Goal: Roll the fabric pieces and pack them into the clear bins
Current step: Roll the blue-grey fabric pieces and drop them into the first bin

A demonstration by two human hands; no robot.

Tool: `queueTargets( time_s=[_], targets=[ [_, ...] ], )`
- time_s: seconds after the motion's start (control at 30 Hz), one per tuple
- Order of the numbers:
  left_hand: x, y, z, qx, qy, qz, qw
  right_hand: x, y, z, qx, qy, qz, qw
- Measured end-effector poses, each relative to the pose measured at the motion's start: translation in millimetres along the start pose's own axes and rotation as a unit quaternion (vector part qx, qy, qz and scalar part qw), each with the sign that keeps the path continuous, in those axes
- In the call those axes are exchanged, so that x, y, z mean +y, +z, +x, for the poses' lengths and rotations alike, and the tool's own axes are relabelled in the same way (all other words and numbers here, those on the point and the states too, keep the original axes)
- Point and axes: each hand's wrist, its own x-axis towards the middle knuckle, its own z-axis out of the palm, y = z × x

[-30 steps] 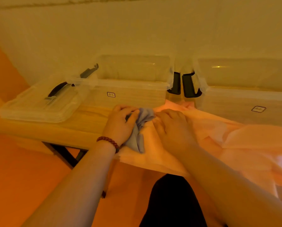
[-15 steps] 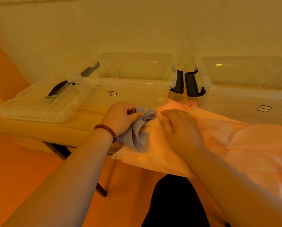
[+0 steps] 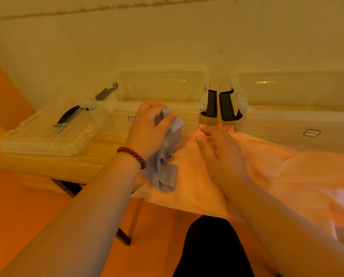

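left hand: your left hand (image 3: 149, 128) has thumb and fingers curled round the top end of the grey fabric piece (image 3: 165, 174), lifted in front of the left bin (image 3: 111, 104).
right hand: your right hand (image 3: 221, 154) is apart from the left, fingers relaxed and spread, holding nothing. It sits over the orange fabric (image 3: 203, 188); can't tell if it touches.
grey piece: the top is bunched in your grip and the loose tail hangs down onto the orange fabric. It reads as a loose scrunch, not a tight roll.
orange fabric: it's spread across the tabletop (image 3: 77, 162) in front of the right bin (image 3: 287, 128), with the near edge draped over the front.
bins: both are open at the back of the tabletop and look empty from here. A lid (image 3: 47, 134) lies flat, left of the left bin.
handling: my read is thin, light, limp cloth with no stiffness. It will unroll the moment you ease your grip.
grip point: hold across the roll's middle with the free end trapped under your thumb. Pinching one corner lets the tail flop.
next: I'd gather the hanging tail with your right hand first, then put the piece in the left bin, seam side down against a wall.
risk: the tail may snag the bin rim or drag the orange fabric off the edge.
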Motion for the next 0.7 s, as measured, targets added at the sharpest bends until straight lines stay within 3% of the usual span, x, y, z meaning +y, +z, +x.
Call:
queueTargets(
  time_s=[0.2, 0.43, 0.53, 0.7],
  targets=[
    [21.7, 4.7, -3.8, -0.016, -0.047, -0.135, 0.99, 0.7, -15.0, 2.4, 0.011, 0.026, 0.039, 0.999],
    [51.0, 14.7, 18.2, -0.039, 0.024, -0.095, 0.994, 0.5, -36.1, 15.4, 0.013, 0.016, 0.068, 0.997],
    [64.6, 22.9, 26.0, -0.03, 0.007, -0.131, 0.991, -1.5, -49.4, 20.5, 0.034, 0.009, 0.077, 0.996],
    [88.1, 43.1, 37.2, -0.01, 0.0, -0.176, 0.984, -6.3, -66.4, 25.0, 0.07, 0.031, 0.185, 0.98]
  ],
)
